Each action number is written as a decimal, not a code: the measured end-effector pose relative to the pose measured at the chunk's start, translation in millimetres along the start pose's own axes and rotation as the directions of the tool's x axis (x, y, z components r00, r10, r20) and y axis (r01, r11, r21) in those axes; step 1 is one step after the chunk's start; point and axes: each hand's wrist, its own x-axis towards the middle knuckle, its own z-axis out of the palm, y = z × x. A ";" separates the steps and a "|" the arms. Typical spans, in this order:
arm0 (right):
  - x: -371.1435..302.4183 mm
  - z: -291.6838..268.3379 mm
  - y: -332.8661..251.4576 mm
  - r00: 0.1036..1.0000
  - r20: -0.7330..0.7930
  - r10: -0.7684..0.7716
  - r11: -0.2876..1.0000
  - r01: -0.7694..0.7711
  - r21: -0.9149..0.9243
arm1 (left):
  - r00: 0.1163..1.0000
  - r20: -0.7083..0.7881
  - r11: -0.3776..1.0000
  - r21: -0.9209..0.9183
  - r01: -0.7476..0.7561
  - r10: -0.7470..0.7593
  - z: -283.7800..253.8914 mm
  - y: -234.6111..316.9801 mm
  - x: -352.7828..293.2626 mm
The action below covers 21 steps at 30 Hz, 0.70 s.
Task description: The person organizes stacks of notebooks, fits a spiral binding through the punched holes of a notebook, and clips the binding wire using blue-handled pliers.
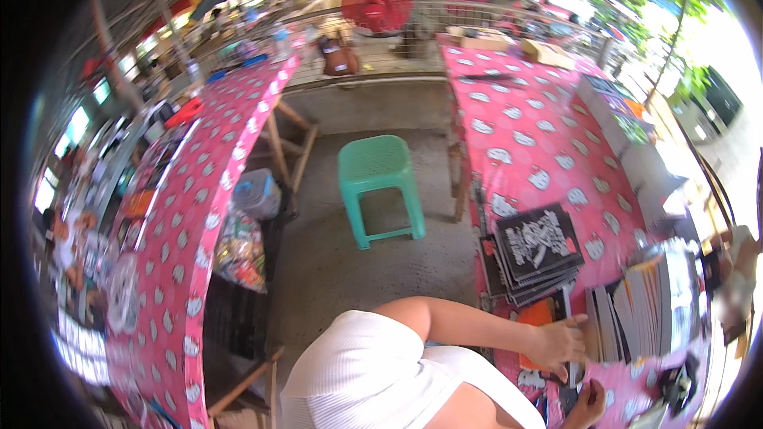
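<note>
My left hand [561, 347] reaches over the right-hand table with its fingers spread apart, the fingertips at the near left end of a row of books [636, 314] standing on edge. Under and beside that hand lies an orange item [539, 326], partly covered. My right hand [588, 405] is low in the head view, near the front of the books, its fingers curled inward; what they hold, if anything, is hidden. A stack of black spiral notebooks [539, 246] with white print on the cover lies just beyond my left hand.
Pink patterned cloth covers the right table [524, 135] and the left table [179, 246]. A green plastic stool [377, 179] stands on the floor between them. Grey boxes [652, 171] line the right table's far edge. A red fan [377, 5] is at the back.
</note>
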 end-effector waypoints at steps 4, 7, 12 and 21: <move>-9.5 -2.0 -9.4 0.950 0.262 0.169 0.951 -0.227 0.212 | 0.971 -0.238 0.996 -0.092 0.000 -0.022 12.0 4.3 1.7; -1.0 -2.3 -3.4 0.871 0.425 0.247 0.896 -0.372 0.242 | 0.947 -0.320 0.991 -0.134 -0.025 -0.019 16.4 2.0 8.1; 5.8 -3.1 -6.2 0.846 0.520 0.120 0.968 -0.217 0.130 | 0.968 -0.250 0.987 0.163 0.016 0.026 3.5 3.6 11.0; 17.4 -7.9 -5.8 0.810 0.586 0.012 1.000 -0.011 -0.006 | 0.975 -0.224 0.986 0.161 0.035 0.002 11.5 -6.3 10.5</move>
